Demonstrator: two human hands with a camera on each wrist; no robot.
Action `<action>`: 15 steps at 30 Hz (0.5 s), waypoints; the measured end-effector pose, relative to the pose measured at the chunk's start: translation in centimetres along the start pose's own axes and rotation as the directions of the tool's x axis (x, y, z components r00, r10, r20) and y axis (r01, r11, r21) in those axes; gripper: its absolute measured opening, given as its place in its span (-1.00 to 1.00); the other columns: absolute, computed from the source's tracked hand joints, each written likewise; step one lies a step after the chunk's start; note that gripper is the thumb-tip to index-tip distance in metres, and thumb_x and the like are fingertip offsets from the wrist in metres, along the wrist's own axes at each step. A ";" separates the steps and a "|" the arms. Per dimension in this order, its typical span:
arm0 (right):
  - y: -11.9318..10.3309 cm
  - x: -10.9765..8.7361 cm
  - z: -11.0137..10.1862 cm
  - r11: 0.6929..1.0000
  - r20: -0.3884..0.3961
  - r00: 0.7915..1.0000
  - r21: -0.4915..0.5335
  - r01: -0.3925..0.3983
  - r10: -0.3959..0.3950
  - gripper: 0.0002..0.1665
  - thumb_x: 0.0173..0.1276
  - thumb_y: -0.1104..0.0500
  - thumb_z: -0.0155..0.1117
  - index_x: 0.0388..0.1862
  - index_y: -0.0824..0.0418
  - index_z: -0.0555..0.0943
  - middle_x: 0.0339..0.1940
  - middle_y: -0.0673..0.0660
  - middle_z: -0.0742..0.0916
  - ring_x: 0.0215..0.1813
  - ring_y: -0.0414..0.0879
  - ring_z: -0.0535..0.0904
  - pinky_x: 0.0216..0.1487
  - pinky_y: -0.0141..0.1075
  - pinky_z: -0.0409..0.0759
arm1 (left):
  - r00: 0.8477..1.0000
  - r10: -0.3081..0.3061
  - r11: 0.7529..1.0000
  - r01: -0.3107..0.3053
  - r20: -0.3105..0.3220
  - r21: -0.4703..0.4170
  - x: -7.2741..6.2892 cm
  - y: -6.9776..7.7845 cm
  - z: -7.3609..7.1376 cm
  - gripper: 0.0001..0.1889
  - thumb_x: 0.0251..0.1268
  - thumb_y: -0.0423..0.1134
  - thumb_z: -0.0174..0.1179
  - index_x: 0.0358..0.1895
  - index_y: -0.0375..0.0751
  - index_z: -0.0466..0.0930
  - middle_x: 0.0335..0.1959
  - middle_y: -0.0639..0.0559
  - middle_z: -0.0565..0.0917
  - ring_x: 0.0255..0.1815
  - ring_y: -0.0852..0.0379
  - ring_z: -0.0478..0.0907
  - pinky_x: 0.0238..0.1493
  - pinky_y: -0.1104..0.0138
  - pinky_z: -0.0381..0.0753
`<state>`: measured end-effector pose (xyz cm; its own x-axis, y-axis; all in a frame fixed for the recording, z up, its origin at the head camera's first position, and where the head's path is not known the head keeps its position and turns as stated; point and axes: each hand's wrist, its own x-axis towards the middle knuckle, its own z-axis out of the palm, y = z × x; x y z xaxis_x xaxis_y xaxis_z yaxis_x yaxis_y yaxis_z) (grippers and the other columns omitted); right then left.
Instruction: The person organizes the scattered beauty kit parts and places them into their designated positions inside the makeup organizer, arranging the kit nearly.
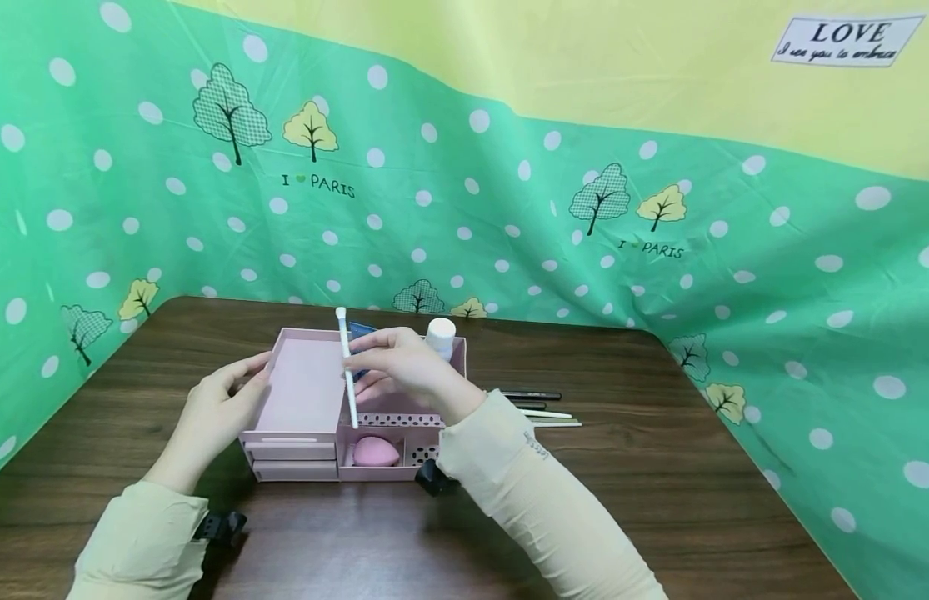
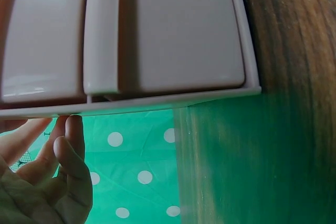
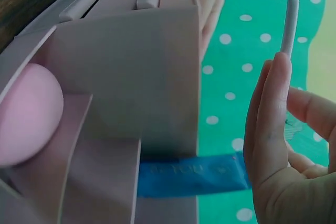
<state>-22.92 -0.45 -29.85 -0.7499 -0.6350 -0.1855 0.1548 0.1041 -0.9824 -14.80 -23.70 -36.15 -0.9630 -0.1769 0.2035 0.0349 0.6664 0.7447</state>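
Note:
My right hand (image 1: 400, 364) pinches a slim white makeup brush (image 1: 347, 367) between thumb and fingers, holding it nearly upright over the pink desktop organizer (image 1: 302, 375). In the right wrist view, one end of the brush (image 3: 290, 24) sticks out past the fingertips. Along the organizer's left side, my left hand (image 1: 222, 408) rests with its fingertips against the wall, as the left wrist view also shows. A pink makeup sponge (image 1: 376, 452) sits in the front compartment. Behind the right hand stand a white-capped bottle (image 1: 441, 336) and a blue tube (image 3: 194, 175), both in the organizer.
Several black and white slim brushes (image 1: 542, 408) lie on the brown wooden table (image 1: 659, 467), right of the organizer. Two small drawers (image 1: 293, 450) face front at its lower left. A green polka-dot cloth (image 1: 471, 225) hangs around the table's back and sides.

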 end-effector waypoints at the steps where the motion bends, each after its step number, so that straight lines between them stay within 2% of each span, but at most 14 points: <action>1: 0.1 0.3 0.3 1.000 -0.012 1.000 0.014 -0.005 0.005 -0.51 0.37 0.38 0.21 0.25 0.52 0.45 -0.33 0.14 0.69 -0.47 -0.10 0.66 -0.28 -0.22 0.72 | 1.000 -0.004 1.000 0.004 0.002 -0.001 0.0 0.0 0.0 -0.49 0.58 -0.06 -0.12 0.40 -0.31 0.39 0.16 -0.35 0.55 -0.17 -0.07 0.39 -0.25 0.23 0.35; 6: 0.5 1.6 1.4 0.998 -0.056 0.998 0.055 -0.018 0.021 -0.53 0.36 0.40 0.23 0.23 0.51 0.47 -0.34 0.17 0.69 -0.49 -0.08 0.65 -0.29 -0.21 0.73 | 1.000 -0.012 1.000 0.012 0.005 -0.004 -0.1 0.2 -0.1 -0.49 0.58 -0.07 -0.13 0.40 -0.32 0.38 0.19 -0.37 0.53 -0.13 -0.10 0.39 -0.23 0.22 0.35; 12: 0.9 2.5 2.6 0.998 -0.072 0.997 0.047 -0.038 0.042 -0.54 0.34 0.41 0.24 0.21 0.49 0.49 -0.36 0.16 0.68 -0.52 -0.07 0.64 -0.36 -0.22 0.72 | 1.000 -0.013 1.000 0.013 0.005 -0.003 0.0 0.3 -0.1 -0.49 0.58 -0.08 -0.13 0.39 -0.33 0.39 0.20 -0.38 0.52 -0.09 -0.13 0.39 -0.20 0.20 0.34; 15: 0.9 3.0 3.0 0.998 -0.082 0.995 0.027 -0.049 0.051 -0.56 0.34 0.42 0.25 0.19 0.48 0.51 -0.39 0.15 0.67 -0.53 -0.08 0.64 -0.40 -0.26 0.71 | 1.000 -0.008 1.000 0.008 -0.002 0.001 0.0 0.2 0.0 -0.50 0.57 -0.09 -0.12 0.39 -0.33 0.40 0.15 -0.37 0.55 -0.14 -0.10 0.39 -0.24 0.22 0.35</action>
<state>-23.07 -4.55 -31.23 -0.7911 -0.5641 -0.2363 0.2087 0.1142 -0.9713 -14.74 -23.56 -35.95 -0.9628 -0.1838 0.1983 0.0265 0.6658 0.7457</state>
